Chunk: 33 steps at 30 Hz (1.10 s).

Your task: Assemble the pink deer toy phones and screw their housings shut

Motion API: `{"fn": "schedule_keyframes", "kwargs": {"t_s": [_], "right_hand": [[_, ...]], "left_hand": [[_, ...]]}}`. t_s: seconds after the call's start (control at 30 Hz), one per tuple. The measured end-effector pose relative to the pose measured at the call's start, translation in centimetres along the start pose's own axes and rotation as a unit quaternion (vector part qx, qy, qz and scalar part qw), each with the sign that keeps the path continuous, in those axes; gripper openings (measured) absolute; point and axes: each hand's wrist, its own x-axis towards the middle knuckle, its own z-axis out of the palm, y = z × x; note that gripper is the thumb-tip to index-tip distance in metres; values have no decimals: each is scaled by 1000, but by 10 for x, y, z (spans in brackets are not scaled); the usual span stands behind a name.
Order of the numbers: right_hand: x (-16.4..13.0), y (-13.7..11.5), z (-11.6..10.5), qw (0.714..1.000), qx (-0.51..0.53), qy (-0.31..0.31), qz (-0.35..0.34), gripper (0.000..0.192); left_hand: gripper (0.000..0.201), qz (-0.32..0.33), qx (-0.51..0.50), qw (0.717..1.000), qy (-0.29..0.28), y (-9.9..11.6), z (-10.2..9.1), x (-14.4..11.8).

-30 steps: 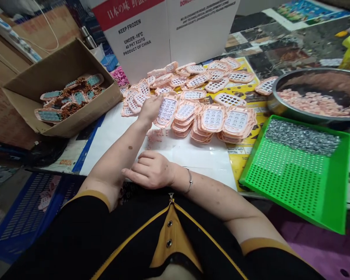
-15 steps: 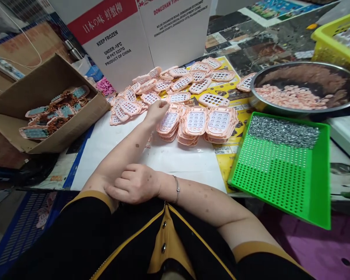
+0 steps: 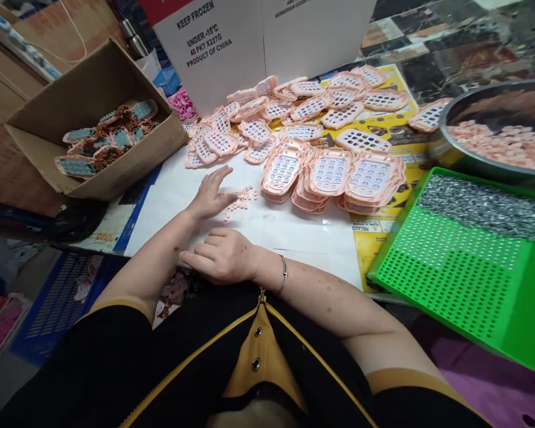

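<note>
left hand [image 3: 208, 195] is near small pink pieces [image 3: 244, 194], fingers [image 3: 218, 176] spread.

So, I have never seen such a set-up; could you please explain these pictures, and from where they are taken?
There is no machine, only a person's two bare hands, seen from a camera worn on the head, looking forward and down. The left hand is open, holding nothing visible, beside small pink pieces on a white sheet. The right hand is curled near the body; whether its grip hides anything, I cannot tell. Pink panels, stacked and loose, lie farther ahead. On the left is a cardboard box; on the right, a metal bowl and a green tray with small silvery parts.
</note>
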Motion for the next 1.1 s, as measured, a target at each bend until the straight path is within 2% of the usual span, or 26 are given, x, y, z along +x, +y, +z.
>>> {"fn": "schedule_keyframes", "kwargs": {"t_s": [0.07,0.1,0.17,0.23,0.27,0.37,0.43,0.47,0.6,0.7,0.9,1.0,1.1], "right_hand": [[2,-3,1,999,6,32,3,17],[2,-5,1,999,16,46,4,17],[4,-7,1,998,36,59,7,19],[4,-7,2,997,46,57,10,21],[3,-7,3,997,47,54,13,21],[1,-7,4,998,42,39,18,21],[-1,-7,5,999,37,25,16,21],[-1,-7,5,999,35,17,14,20],[-1,-6,3,999,31,3,20,15],[1,-5,1,999,32,9,29,17],[2,-3,-3,998,32,6,50,17],[0,-4,-5,997,36,-28,56,17],[-2,-4,-6,995,58,-55,62,16]], "left_hand": [[106,-15,72,995,-64,-15,-2,-34],[105,-23,95,991,-93,-19,-1,-48],[89,-32,129,982,-132,-21,4,-66],[78,-43,148,976,-152,-15,11,-70],[80,-52,149,975,-158,-10,14,-66],[111,-82,127,974,-169,8,23,-40],[117,-87,118,976,-161,20,30,-18],[111,-89,119,977,-152,25,33,-8],[64,-83,124,984,-98,32,48,22],[51,-83,125,987,-65,25,55,40],[49,-58,109,992,-13,18,60,63],[59,-58,89,994,1,17,56,57],[65,-58,79,995,32,6,42,41]]}}
